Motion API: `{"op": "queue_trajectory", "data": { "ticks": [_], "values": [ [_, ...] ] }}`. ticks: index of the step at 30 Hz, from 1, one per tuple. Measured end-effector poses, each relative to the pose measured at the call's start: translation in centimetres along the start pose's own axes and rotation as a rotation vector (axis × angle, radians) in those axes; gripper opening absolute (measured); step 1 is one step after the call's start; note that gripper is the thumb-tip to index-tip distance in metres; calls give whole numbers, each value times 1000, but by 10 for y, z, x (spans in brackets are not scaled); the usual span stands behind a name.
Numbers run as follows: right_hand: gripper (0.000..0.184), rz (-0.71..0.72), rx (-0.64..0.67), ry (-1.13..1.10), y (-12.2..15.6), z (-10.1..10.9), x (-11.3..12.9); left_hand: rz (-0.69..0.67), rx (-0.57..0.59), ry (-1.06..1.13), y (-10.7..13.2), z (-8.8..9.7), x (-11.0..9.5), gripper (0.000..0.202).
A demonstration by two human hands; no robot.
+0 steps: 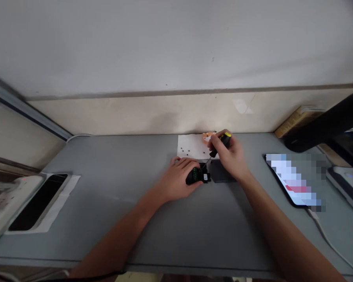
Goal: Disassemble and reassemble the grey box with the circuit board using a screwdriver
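Observation:
My left hand (179,178) is closed around a small black device with a green circuit board (196,174), pressing it against the grey table. My right hand (231,154) grips a black screwdriver with a yellow end (222,143). Its thin shaft slants down to the left, and the tip is at the device, though I cannot tell whether it sits in a screw. A flat dark panel (222,172) lies right beside the device, partly under my right hand. Behind, several tiny dark screws (188,150) lie on a white paper (194,141) with an orange-and-white item (207,137).
A lit phone (291,182) with a white cable (319,225) lies to the right, near a black cylinder (320,125). At the left, a dark-screened phone (39,199) rests on white paper beside a power strip (11,207). The wall (129,115) bounds the grey table (123,160) at the back.

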State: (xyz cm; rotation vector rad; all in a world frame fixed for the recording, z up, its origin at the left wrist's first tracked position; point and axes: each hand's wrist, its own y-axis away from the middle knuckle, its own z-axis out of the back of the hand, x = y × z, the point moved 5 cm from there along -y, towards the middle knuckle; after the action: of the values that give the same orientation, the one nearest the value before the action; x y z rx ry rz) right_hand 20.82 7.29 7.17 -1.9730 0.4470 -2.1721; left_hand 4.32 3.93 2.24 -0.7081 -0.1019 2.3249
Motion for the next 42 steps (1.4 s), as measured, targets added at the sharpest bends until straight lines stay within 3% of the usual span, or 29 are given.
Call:
{"op": "queue_trajectory", "data": {
  "ticks": [6,13,23,29,34,39,42],
  "values": [
    [35,-43,166,-331,10,-13,-4,-7,19,18,1,0,0,24],
    [45,-193,60,-543,10,-13,-9,0,15,24,1,-1,3,23],
    [50,-130,63,-376,12,-7,-5,-29,8,6,3,-1,4,23],
    [41,-168,65,-422,14,-6,0,-52,-4,-20,4,0,4,23],
    [50,-165,112,-423,18,-6,-5,-90,1,-46,5,-1,4,23],
    [51,-126,42,-401,13,-5,-3,-100,21,-70,6,-1,5,24],
    [43,-162,57,-432,13,-5,0,-119,11,-69,6,-1,6,25]
  ]
}}
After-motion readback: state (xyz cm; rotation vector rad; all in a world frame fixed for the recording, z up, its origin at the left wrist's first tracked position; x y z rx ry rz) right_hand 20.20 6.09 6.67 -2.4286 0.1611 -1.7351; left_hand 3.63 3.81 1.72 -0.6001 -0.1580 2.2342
